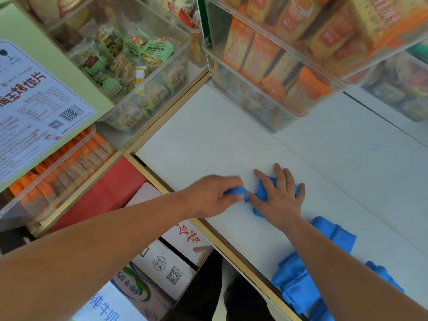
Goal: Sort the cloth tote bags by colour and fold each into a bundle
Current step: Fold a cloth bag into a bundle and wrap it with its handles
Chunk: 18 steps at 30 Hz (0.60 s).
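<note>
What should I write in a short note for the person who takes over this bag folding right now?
Left hand: fingers pinch one end of the small blue bag.
Right hand: pressed flat on the same bag, holding it down on the white counter.
More blue bags lie in a loose heap at the counter's near edge, under the right forearm; one blue piece sits between heap and hand.
Done: no finished bundle is visible.
Left: finish this fold, then fold the heap. Only blue cloth is visible, so the colour sorting cannot be judged.
</note>
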Each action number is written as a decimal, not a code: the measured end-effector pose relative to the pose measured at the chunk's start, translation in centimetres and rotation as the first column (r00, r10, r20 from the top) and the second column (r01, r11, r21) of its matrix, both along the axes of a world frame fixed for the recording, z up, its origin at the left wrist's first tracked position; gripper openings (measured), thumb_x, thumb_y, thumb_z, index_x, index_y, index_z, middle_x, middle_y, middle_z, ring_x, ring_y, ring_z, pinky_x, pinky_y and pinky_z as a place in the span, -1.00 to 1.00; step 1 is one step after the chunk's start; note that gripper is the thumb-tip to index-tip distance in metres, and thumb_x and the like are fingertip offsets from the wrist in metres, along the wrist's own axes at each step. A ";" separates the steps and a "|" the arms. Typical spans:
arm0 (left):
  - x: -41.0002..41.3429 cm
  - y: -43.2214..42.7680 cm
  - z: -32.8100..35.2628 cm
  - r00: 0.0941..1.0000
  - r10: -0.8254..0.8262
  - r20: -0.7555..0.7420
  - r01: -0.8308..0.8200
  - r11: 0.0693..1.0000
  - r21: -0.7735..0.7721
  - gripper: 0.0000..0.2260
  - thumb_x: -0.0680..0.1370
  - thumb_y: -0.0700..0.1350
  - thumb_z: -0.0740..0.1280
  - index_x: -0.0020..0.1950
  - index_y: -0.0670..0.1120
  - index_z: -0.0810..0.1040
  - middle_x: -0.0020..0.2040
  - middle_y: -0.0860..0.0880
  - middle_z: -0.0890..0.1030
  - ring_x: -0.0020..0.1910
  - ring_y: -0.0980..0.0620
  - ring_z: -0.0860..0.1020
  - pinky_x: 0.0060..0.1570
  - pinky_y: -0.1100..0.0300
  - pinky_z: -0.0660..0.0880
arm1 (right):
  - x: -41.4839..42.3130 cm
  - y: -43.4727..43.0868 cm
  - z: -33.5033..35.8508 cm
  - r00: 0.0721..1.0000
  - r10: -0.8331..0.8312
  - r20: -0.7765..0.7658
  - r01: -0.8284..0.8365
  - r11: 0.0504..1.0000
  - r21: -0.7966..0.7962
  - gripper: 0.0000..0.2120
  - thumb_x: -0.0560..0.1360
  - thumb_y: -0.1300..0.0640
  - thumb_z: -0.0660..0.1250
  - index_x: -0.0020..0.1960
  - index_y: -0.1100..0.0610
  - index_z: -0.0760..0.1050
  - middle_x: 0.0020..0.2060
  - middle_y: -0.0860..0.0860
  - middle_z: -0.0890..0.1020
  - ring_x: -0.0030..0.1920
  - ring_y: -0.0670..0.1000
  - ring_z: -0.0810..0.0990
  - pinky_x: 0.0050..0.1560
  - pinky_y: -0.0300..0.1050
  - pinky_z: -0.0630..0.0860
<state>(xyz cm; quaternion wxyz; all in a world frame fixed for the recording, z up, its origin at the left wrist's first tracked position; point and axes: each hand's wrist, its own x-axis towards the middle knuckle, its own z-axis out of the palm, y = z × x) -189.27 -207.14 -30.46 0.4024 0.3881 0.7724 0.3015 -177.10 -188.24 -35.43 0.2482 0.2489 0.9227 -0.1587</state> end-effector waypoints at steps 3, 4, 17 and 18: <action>0.1 1.1 0.3 0.876 0.421 0.235 -0.440 0.897 0.031 -0.85 0.67 -0.01 0.28 -0.01 -0.06 0.52 -0.22 -0.06 0.56 -0.26 0.07 0.63 -0.14 0.12 0.64 | -0.1 0.1 0.7 0.999 -0.051 -0.003 0.050 0.995 -0.081 -0.36 0.50 -0.51 -0.16 0.55 -0.42 -0.04 0.61 -0.15 -0.21 0.59 -0.06 -0.33 0.53 0.30 -0.30; 0.4 1.6 0.2 0.824 0.494 0.275 -0.517 0.856 0.011 -0.83 0.67 -0.02 0.28 0.00 -0.09 0.54 -0.24 -0.09 0.54 -0.31 0.07 0.62 -0.18 0.17 0.64 | -0.1 0.1 0.8 0.998 -0.063 -0.003 0.062 0.993 -0.102 -0.34 0.47 -0.53 -0.20 0.55 -0.43 -0.03 0.61 -0.16 -0.21 0.58 -0.07 -0.33 0.53 0.30 -0.31; 3.6 2.3 -2.6 0.634 0.751 0.187 -0.712 0.660 -0.239 -0.66 0.66 0.07 0.28 -0.02 -0.22 0.52 -0.25 -0.07 0.53 -0.33 0.04 0.69 -0.34 0.22 0.54 | 0.4 -0.8 -0.4 0.995 0.002 -0.095 0.006 0.996 0.084 -0.26 0.45 -0.56 0.00 0.56 -0.34 0.01 0.61 -0.08 -0.17 0.60 0.03 -0.26 0.54 0.34 -0.20; 3.6 2.1 -2.7 0.622 0.756 0.201 -0.718 0.654 -0.238 -0.67 0.65 0.06 0.31 -0.01 -0.23 0.53 -0.24 -0.09 0.54 -0.33 0.07 0.69 -0.35 0.27 0.53 | 0.5 -0.8 -0.5 0.995 0.015 -0.097 -0.007 0.996 0.085 -0.28 0.47 -0.51 0.03 0.57 -0.33 0.01 0.61 -0.07 -0.17 0.60 0.04 -0.26 0.53 0.35 -0.20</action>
